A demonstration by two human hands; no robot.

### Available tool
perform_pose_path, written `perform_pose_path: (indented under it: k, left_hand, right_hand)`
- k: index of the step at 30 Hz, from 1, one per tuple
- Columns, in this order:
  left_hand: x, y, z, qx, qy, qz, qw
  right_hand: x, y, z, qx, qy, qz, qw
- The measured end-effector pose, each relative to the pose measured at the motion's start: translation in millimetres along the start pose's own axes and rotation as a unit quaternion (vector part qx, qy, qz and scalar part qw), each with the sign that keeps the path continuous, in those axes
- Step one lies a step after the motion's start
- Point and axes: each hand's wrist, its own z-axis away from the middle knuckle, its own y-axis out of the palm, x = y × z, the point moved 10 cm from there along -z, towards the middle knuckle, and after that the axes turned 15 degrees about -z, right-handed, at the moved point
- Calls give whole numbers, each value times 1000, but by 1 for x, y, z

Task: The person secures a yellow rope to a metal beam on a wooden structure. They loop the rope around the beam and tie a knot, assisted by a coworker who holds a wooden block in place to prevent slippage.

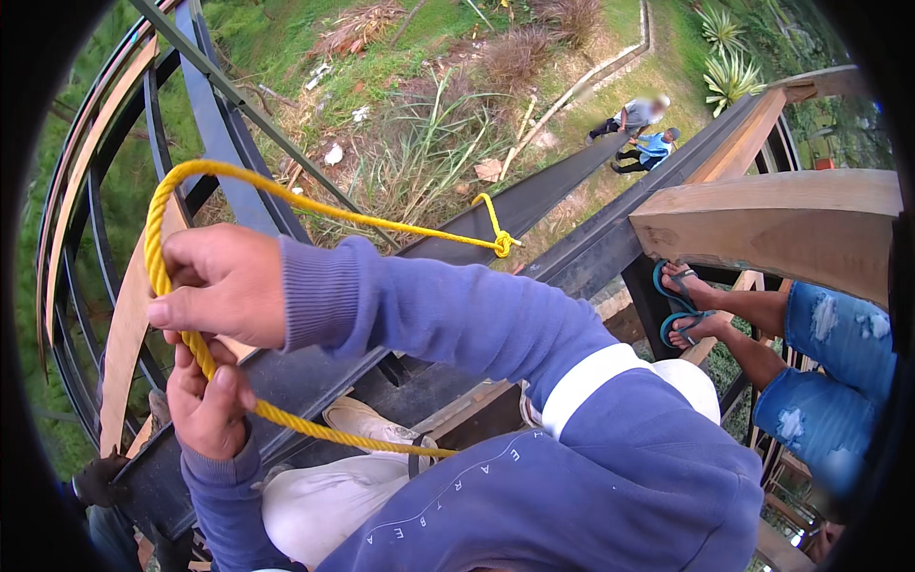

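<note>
My right hand (224,291), its arm stretched across from the right, is closed on a thick yellow rope (286,195). Just below it, my left hand (208,405) also grips the rope, thumb and fingers curled round it. Above my hands the rope bends over in a large arc and runs right to a knot (502,245) with a small loop, lying against a long dark beam (562,181). The lower length passes from my left hand across my white trousers and out of sight under my blue sweater.
Two people (648,133) stand on the ground far below, near the beam's far end. At right, someone in sandals (679,310) and torn denim shorts stands on the frame beside curved wooden pieces (762,229). Dark metal ribs (100,248) curve at left. A dark-gloved hand (100,479) shows lower left.
</note>
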Motion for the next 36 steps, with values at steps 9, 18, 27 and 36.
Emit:
perform_pose_path:
  k: [9, 18, 27, 36]
  left_hand:
    - [-93, -80, 123, -42, 277, 176, 944]
    - [-88, -97, 135, -90, 233, 145, 957]
    - [-63, -65, 133, -230, 131, -31, 964]
    - [-35, -3, 132, -165, -93, -206, 960]
  right_hand:
    - [-128, -231, 217, -169, 152, 560, 797]
    - [-117, -44, 144, -41, 174, 288, 941]
    - [-35, -134, 48, -97, 193, 380, 899]
    - [2, -186, 101, -189, 239, 287, 908]
